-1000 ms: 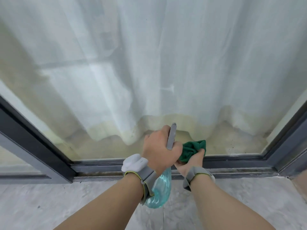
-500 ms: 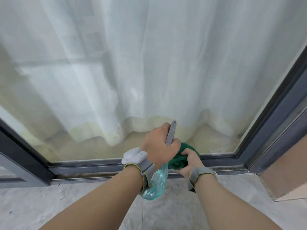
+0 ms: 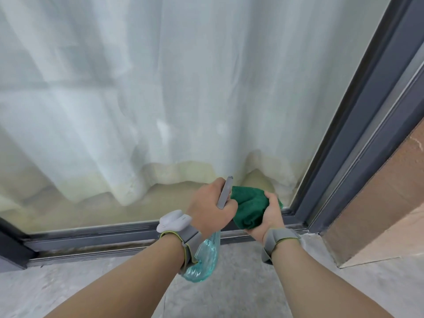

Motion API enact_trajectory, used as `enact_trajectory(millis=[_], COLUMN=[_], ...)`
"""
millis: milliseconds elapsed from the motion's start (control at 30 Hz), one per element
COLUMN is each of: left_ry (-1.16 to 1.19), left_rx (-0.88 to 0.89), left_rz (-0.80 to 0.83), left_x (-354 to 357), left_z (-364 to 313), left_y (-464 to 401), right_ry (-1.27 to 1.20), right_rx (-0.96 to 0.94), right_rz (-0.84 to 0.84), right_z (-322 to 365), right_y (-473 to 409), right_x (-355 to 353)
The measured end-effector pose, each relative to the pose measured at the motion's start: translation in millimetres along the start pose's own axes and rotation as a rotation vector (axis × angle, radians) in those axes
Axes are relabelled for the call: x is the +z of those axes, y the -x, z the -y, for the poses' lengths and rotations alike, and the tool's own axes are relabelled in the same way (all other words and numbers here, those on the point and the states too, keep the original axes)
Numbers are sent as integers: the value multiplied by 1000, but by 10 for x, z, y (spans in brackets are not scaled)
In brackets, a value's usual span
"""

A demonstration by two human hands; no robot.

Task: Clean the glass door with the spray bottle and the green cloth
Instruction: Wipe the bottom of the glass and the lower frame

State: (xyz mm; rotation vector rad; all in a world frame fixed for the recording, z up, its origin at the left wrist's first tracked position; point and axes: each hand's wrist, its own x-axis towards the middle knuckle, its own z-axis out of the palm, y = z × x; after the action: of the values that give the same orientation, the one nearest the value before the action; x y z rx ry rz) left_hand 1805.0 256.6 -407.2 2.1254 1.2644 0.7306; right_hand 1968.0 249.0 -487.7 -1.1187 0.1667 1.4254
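the glass door [image 3: 160, 111] fills most of the view, a flat clear pane with a white sheer curtain [image 3: 206, 76] hanging in soft folds behind it, its yellowed hem bunched along the bottom. a dark grey metal frame [image 3: 358, 125] edges the pane, running up the right side on a slant and along the bottom as a sill track [image 3: 91, 239] with grime in its groove. to the right of the frame stands a reddish-brown stone wall [image 3: 378, 203], close to the door's lower right corner, so that side is hemmed in, while the pane stretches wide and unobstructed to the left and upward. below lies a mottled grey stone floor [image 3: 68, 283]. both forearms reach toward the lower right corner of the pane, each with a grey wrist strap. the left hand [image 3: 212, 206] is curled around the neck of the spray bottle [image 3: 206, 255], whose ribbed translucent aqua body hangs below the wrist and whose slim grey trigger sticks up past the knuckles. just beside it, touching, the right hand [image 3: 268, 216] grips the green cloth [image 3: 249, 208], a crumpled plush bundle held low by the bottom rail, near the corner.
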Motion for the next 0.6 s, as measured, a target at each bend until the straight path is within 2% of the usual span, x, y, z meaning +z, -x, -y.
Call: enact_trajectory(millis=[100, 267, 600], left_ry=[6, -14, -167], left_rx=[-37, -96, -210], left_rz=[4, 109, 201], left_x=[105, 301, 512], left_z=[9, 12, -30], left_y=[-4, -34, -101], right_ry=[-13, 15, -37], right_rx=[11, 70, 55], right_rz=[-67, -132, -68], right_z=[-140, -230, -179], right_y=[33, 72, -2], right_x=[-53, -262, -216])
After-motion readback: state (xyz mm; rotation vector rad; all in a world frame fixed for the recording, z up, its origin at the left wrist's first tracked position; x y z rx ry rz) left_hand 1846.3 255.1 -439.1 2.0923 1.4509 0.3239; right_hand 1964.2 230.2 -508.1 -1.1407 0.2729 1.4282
